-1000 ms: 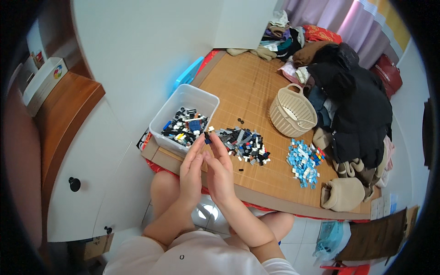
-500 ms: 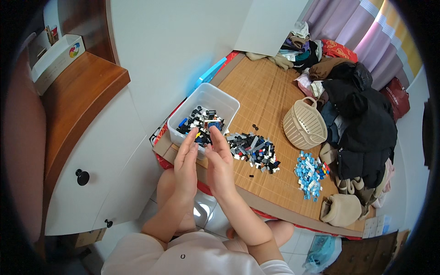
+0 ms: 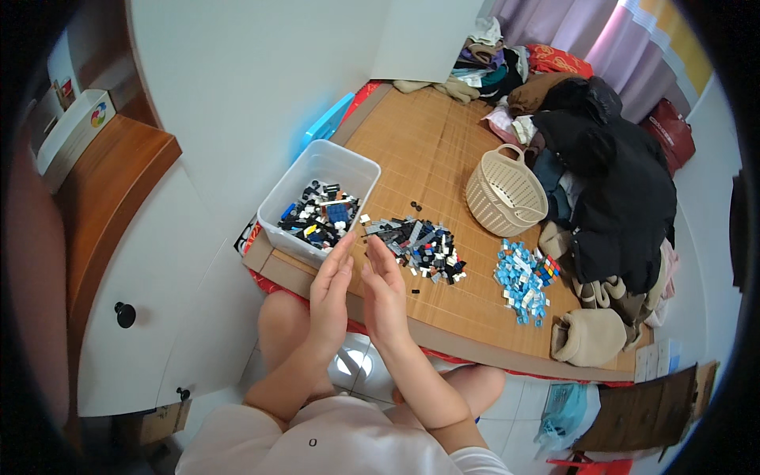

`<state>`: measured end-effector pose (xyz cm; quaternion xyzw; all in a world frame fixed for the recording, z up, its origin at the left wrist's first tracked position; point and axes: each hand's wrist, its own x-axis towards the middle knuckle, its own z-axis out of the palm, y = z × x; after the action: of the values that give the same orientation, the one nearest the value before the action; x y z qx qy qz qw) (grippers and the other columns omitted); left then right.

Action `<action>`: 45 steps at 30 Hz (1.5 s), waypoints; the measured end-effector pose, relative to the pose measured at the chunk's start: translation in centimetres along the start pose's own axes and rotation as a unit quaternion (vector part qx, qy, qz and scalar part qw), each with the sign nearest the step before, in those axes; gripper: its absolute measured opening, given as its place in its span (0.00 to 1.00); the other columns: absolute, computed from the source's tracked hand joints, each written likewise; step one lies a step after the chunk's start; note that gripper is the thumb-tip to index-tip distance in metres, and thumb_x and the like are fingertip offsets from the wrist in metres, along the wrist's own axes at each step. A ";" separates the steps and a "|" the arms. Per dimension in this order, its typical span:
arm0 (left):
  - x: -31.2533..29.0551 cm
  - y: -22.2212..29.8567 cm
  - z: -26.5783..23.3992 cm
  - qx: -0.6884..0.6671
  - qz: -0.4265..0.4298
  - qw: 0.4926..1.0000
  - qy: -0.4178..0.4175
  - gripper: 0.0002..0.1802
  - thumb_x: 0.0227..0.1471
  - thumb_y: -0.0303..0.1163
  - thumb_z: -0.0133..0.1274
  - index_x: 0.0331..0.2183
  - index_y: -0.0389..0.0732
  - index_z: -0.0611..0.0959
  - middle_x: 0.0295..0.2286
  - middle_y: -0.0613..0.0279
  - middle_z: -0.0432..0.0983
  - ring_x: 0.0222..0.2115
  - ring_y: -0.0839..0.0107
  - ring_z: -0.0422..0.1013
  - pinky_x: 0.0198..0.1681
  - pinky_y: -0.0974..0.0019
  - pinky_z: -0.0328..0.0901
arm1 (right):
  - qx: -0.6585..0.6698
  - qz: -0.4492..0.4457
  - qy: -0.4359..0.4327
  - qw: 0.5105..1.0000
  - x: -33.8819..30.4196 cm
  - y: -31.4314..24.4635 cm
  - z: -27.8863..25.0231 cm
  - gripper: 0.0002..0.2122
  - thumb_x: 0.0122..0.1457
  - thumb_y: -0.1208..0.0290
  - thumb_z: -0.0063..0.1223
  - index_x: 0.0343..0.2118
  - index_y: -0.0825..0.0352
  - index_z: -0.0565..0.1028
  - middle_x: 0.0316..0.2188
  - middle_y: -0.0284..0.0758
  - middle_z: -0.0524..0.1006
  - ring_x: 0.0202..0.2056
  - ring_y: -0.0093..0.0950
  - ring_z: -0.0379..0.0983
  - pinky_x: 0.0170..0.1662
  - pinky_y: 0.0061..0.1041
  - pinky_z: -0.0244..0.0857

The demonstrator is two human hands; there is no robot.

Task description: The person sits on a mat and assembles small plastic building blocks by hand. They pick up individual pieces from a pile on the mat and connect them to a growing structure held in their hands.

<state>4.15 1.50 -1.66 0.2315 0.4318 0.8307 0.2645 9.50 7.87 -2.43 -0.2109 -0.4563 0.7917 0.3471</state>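
Observation:
My left hand is open, its fingers stretched out and pointing away from me, close to the near right corner of a clear plastic bin. Facing it a short gap away is my right hand, also open with straight fingers; no object shows between the palms. Inside the bin lie mixed building bricks, mostly black, white and grey with some blue. Just beyond my right fingertips, a loose pile of black, grey and white bricks spreads over the bamboo mat.
Farther right are a pile of light-blue and white pieces, a colourful puzzle cube and a beige basket. Clothes are heaped along the right side. A blue lid leans behind the bin; a white cabinet stands left.
The view has shifted, so the bin and piles appear farther left. My hands have moved off the bin's near side to its right corner, still open and facing each other.

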 end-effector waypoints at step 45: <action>1.3 -10.8 2.0 -0.043 -0.243 0.968 -0.042 0.32 0.48 0.19 0.37 0.57 0.36 0.53 0.57 0.51 0.46 0.58 0.63 0.46 0.57 0.67 0.47 | 0.022 0.042 0.173 0.984 -0.2 2.2 -8.8 0.31 0.46 0.85 0.37 0.58 0.76 0.47 0.59 0.45 0.49 0.61 0.33 0.42 0.59 0.27 0.42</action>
<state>7.01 8.78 -9.47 0.1429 0.4277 0.7486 0.4860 14.57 12.07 -8.75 -0.3560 -0.3621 0.7670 0.3923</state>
